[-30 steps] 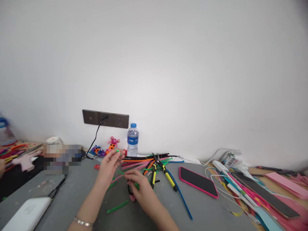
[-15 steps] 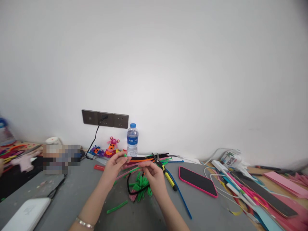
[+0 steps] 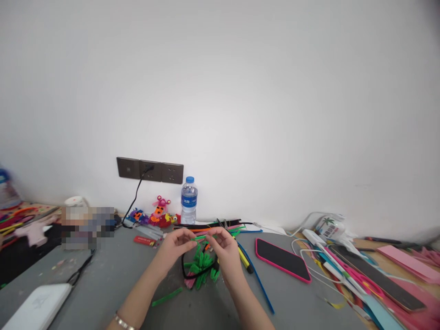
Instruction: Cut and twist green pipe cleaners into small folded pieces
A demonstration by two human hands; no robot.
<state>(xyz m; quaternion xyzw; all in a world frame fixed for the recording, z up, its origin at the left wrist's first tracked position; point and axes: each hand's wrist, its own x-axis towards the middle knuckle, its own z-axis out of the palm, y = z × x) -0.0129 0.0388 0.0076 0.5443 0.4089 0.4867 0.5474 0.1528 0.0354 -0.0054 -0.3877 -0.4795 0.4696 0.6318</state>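
A short green pipe cleaner (image 3: 200,238) spans the small gap between my fingertips. My left hand (image 3: 176,248) pinches its left end, and my right hand (image 3: 224,246) pinches the other. Just below them on the grey table lies a bunch of looped green pipe cleaners (image 3: 201,265), with a black pipe cleaner (image 3: 192,276) curving round it and a bit of pink at its lower left. One loose green piece (image 3: 167,297) rests nearer the front. Yellow-and-black pliers (image 3: 245,262) lie right of my right hand, partly hidden by it.
A water bottle (image 3: 189,201) stands by the wall beside small pipe-cleaner figures (image 3: 160,213). To the right are a pink-edged phone (image 3: 282,259), a blue pipe cleaner (image 3: 258,277) and white cables. A white power bank (image 3: 39,305) lies front left; scissors (image 3: 371,286) and coloured paper lie far right.
My left hand has come down and to the right, closer to my right hand. The green piece now shows between both sets of fingertips. My right hand has shifted slightly right.
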